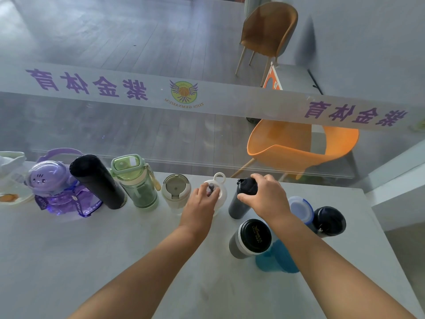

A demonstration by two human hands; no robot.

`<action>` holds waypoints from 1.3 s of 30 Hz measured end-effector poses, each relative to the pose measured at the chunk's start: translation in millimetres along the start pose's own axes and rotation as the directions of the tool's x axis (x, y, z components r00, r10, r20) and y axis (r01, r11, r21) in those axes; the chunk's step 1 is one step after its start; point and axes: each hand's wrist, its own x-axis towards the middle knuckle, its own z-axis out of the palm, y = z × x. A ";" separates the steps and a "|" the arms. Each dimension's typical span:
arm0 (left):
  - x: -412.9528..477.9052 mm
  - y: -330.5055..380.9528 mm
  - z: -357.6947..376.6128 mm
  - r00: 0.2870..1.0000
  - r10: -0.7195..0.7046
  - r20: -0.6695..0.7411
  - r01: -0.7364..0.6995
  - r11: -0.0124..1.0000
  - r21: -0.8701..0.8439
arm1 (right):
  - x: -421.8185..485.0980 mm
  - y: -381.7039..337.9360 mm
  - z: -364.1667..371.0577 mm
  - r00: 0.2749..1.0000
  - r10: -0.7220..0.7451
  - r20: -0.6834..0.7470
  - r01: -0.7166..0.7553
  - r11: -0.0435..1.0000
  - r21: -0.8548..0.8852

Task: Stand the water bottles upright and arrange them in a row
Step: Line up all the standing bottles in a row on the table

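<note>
Bottles in a row along the far edge of a grey table (pixel 92 249), seen from the head camera. From the left stand a purple bottle (pixel 56 187) with a domed lid and a handle, a tall black flask (pixel 99 181), a green transparent bottle (pixel 134 180) with a strap, and a small beige cup (pixel 176 192) with a grey lid. Next in line, the white bottle (pixel 219 192) with a ring loop on its lid stands upright; the left hand (pixel 200 203) rests on its top, fingers curled round the small grey spout on the lid. Just to its right, the dark grey bottle (pixel 241 199) with a black cap stands upright; the right hand (pixel 266 196) grips its cap from above, thumb and fingers closed round it. Four bottles stand out of line at the near right: a grey tumbler (pixel 249 239) with a black lid, a blue translucent bottle (pixel 278 256) partly hidden under the right forearm, a clear bottle (pixel 301 209) with a blue-rimmed lid, and a black flask (pixel 330 221) at the far right. At the left table edge lies a plate (pixel 13 198) with something orange on it. Beyond the table is a glass partition (pixel 161 134) bearing a band of purple characters; through it show an orange chair (pixel 299 143) and a brown chair (pixel 269 33).
</note>
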 end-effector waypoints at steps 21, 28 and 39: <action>-39.4 70.1 -33.2 0.900 0.392 0.189 -0.393 0.919 -0.033 | -75.1 63.0 -49.7 0.979 0.147 -0.142 -0.172 0.968 -0.183; -23.1 75.7 -31.4 0.962 0.271 0.020 -0.270 0.961 -0.055 | -44.3 85.3 -49.6 0.990 0.056 0.128 0.010 0.886 -0.463; 35.5 112.7 -24.0 0.995 -0.021 0.098 0.016 0.999 0.050 | 4.2 110.2 -55.6 0.961 -0.213 0.174 0.257 0.922 -0.291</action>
